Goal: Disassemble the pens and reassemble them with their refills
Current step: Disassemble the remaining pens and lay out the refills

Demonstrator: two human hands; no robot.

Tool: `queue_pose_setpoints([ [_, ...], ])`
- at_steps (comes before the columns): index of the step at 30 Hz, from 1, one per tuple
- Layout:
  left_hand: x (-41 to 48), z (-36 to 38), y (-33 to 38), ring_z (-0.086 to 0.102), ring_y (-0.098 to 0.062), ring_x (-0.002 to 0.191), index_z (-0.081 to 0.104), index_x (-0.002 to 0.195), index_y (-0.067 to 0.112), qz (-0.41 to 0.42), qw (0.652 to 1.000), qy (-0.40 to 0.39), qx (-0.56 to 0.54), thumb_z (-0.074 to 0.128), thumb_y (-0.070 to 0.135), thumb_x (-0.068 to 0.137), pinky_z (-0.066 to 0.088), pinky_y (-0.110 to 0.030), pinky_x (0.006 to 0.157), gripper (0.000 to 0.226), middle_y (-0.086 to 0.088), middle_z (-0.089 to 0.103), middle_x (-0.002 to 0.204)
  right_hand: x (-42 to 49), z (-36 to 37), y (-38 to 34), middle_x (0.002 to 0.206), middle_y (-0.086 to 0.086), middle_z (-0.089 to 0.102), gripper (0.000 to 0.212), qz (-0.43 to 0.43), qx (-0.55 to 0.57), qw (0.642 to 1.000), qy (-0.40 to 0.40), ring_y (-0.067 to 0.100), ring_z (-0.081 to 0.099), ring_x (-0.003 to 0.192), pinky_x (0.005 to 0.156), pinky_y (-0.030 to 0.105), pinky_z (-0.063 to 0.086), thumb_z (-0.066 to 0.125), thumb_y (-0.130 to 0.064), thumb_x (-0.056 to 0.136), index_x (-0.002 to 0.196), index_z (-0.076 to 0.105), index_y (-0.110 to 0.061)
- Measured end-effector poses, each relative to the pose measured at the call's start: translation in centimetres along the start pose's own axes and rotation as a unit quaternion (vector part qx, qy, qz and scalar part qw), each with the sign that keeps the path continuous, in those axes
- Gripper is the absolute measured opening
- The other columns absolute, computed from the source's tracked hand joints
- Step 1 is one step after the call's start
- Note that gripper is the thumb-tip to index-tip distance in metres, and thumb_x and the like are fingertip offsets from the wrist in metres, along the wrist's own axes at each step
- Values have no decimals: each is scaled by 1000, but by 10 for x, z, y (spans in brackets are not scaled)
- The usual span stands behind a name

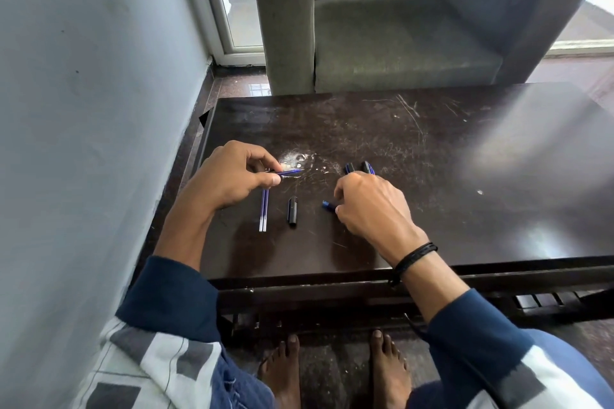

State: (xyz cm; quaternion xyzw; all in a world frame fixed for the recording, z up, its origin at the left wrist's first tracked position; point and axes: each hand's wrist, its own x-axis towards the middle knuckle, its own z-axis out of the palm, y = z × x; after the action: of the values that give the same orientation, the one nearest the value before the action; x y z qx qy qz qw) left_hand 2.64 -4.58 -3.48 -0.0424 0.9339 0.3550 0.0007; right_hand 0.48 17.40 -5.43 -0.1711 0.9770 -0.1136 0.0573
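Over the dark table (432, 159), left hand (232, 176) pinches a blue refill (292, 171) between thumb and fingertips; right hand (368, 206) curls its fingers around two pens (349, 168).

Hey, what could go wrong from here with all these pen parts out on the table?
1. The blue piece lies loose right by the right hand, which grips two pens; a nudge might send it off the table.
2. The loose refills lie beneath the left hand and might roll away.
3. The pinched refill in the left hand looks thin and might bend.
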Motion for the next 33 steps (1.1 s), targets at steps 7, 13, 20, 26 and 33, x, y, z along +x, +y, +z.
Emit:
queue_pose_setpoints([
  [7, -4, -1, 4, 66, 0, 68, 79, 88, 28, 16, 999, -36, -30, 82, 19, 80, 51, -29, 77, 13, 9, 73, 69, -4, 9, -4, 108, 7, 66, 13, -20, -13, 1000, -5, 35, 66, 96, 68, 36, 45, 59, -15, 92, 103, 66, -11],
  [13, -4, -3, 5, 70, -2, 75, 79, 90, 28, 11, 997, -68, -38, 81, 17, 81, 51, -29, 80, 14, 9, 76, 73, 0, -5, -1, 97, 3, 69, 11, 29, 87, 995, 27, 35, 64, 87, 68, 33, 42, 65, -20, 86, 96, 68, -24],
  [20, -5, -3, 5, 72, -14, 81, 79, 91, 23, 3, 996, -77, -45, 80, 14, 81, 53, -41, 90, 14, 4, 77, 74, 0, -6, -2, 100, -8, 66, 7, -10, 126, 988, 89, 22, 58, 84, 68, 31, 40, 67, -26, 92, 99, 68, -26],
  [26, -5, -2, 5, 72, -15, 82, 79, 90, 27, 4, 996, -85, -39, 81, 17, 81, 55, -44, 91, 14, 5, 76, 74, 2, -3, -3, 104, -9, 65, 8, -29, 122, 987, 97, 16, 51, 80, 68, 32, 40, 66, -26, 94, 101, 68, -24],
  [33, -3, -1, 4, 72, -12, 77, 79, 90, 29, -1, 996, -90, -27, 81, 18, 81, 55, -45, 91, 15, 5, 76, 73, 3, -1, -3, 105, -8, 63, 8, -39, 105, 989, 96, 17, 48, 77, 67, 32, 41, 64, -23, 95, 101, 68, -24],
])
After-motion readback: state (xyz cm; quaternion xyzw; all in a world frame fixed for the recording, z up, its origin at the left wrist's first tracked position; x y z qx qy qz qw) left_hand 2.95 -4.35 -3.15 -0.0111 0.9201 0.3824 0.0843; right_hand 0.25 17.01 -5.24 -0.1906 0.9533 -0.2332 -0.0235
